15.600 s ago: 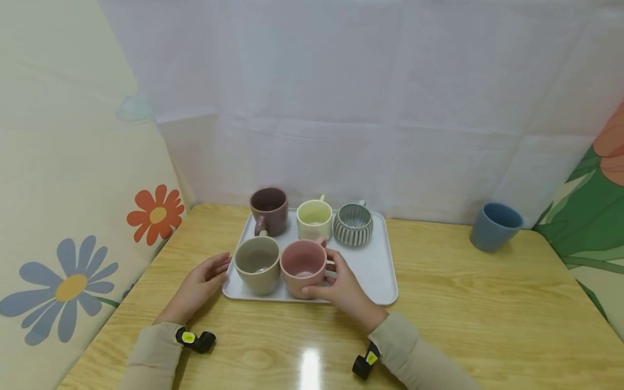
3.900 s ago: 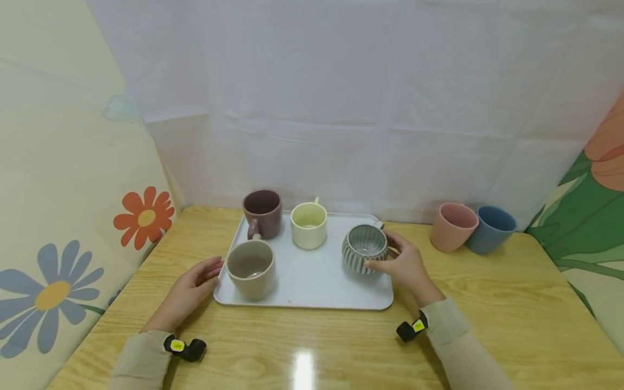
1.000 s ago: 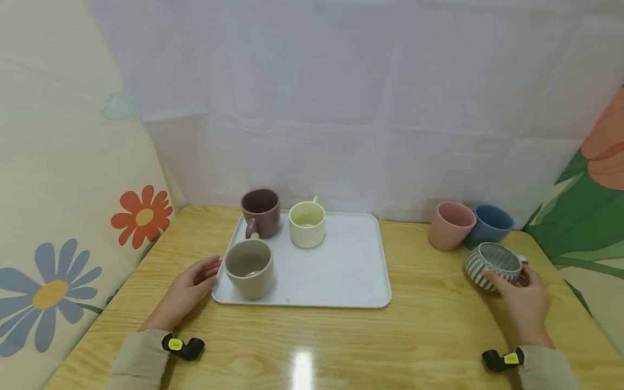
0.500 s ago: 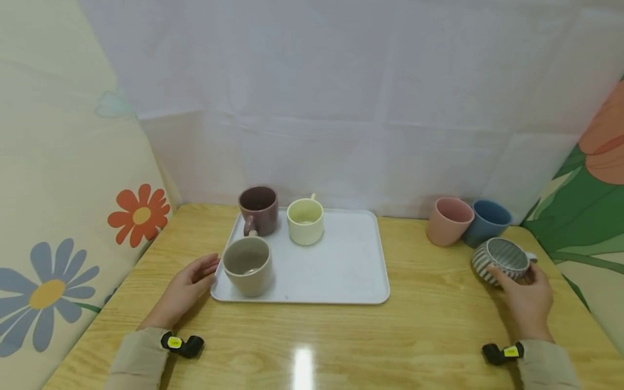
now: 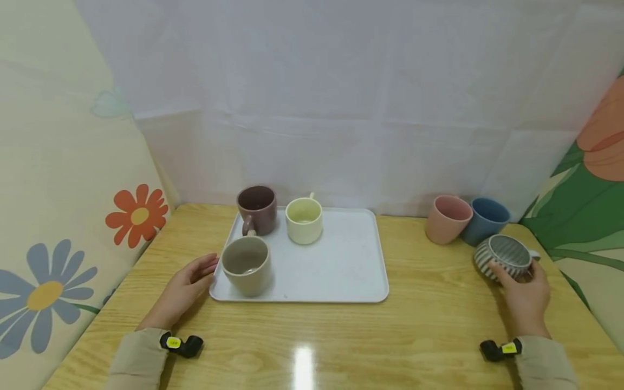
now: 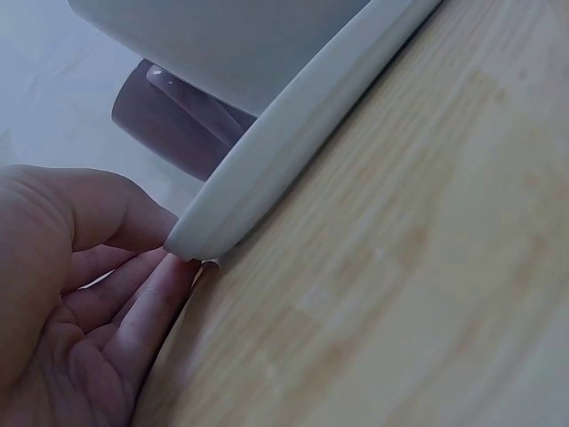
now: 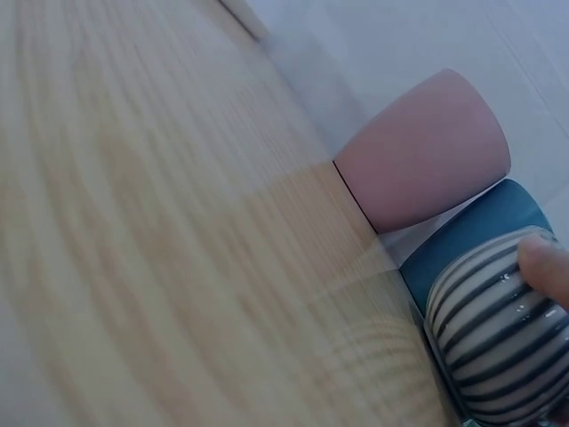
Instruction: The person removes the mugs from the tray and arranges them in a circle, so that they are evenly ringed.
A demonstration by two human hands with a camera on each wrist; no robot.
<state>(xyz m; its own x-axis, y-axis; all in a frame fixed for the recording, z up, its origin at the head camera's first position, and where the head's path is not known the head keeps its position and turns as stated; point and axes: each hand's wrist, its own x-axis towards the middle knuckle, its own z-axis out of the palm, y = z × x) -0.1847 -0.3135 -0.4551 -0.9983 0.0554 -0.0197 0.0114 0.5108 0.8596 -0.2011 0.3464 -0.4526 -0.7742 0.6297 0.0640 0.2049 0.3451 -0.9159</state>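
My right hand (image 5: pixel 528 298) grips a grey-and-white striped mug (image 5: pixel 502 259) at the table's right side, thumb on its near wall and fingers by its handle. In the right wrist view the striped mug (image 7: pixel 507 334) is at or very near the tabletop, in front of a blue cup (image 5: pixel 485 222). A pink cup (image 5: pixel 447 221) stands left of the blue one. At the white tray's (image 5: pixel 336 271) left edge, my left hand (image 5: pixel 182 290) pinches the rim, as the left wrist view shows. On the tray stand a taupe mug (image 5: pixel 247 271), a plum mug (image 5: pixel 260 214) and a pale yellow mug (image 5: pixel 304 225).
A wooden table (image 5: pixel 351 341) lies under everything. White cloth (image 5: pixel 302 108) hangs behind it, with flower-printed panels (image 5: pixel 53 179) on the left and right. The mugs fill the tray's left part; its right part shows bare white.
Over the past seconds, the pink cup and then the striped mug have gone from the tray to the right. Lately the striped mug has shifted slightly back and right. My left hand stays put.
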